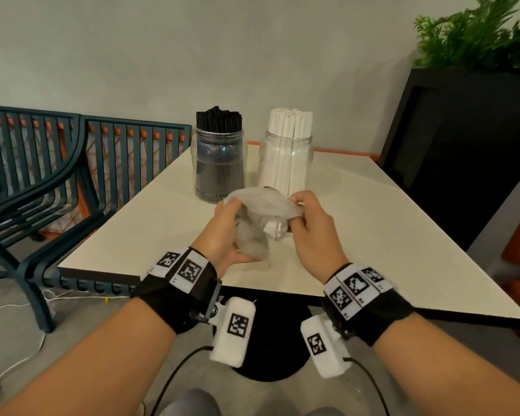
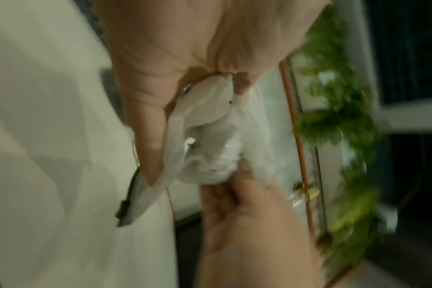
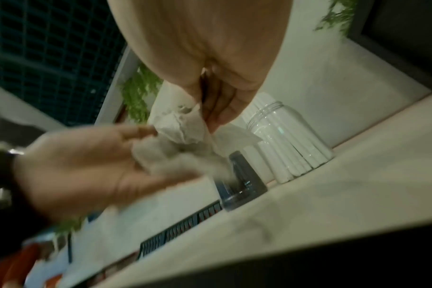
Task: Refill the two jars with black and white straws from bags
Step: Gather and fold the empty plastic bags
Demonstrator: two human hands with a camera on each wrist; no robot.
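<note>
Both hands are mid-frame in the head view, above the near half of the desk (image 1: 373, 229), working one crumpled clear plastic bag (image 1: 260, 217). Left hand (image 1: 222, 235) has fingers curled round the bag's left side, pinching the rim at the top; the bag body bunches against its palm. Right hand (image 1: 311, 226) pinches the opposite rim, fingers curled, so the rim is stretched between the two. A scrunched bit of white stuff (image 1: 273, 228) shows inside the bag; can't tell what it is. Left wrist view is blurred but confirms film gripped between thumb and fingers (image 2: 150, 124). Right wrist view shows its fingers (image 3: 222, 105) closed on the film too. Just behind the hands, upper centre of frame, two clear jars stand upright, side by side, close but not touching: left jar (image 1: 219, 166) is packed with black straws (image 1: 219, 118), right jar (image 1: 285, 163) holds white straws (image 1: 289, 123). Straws stick out above both rims. Dark slatted bench (image 1: 57, 163) sits at left, a black planter (image 1: 469, 145) with green foliage at upper right.
</note>
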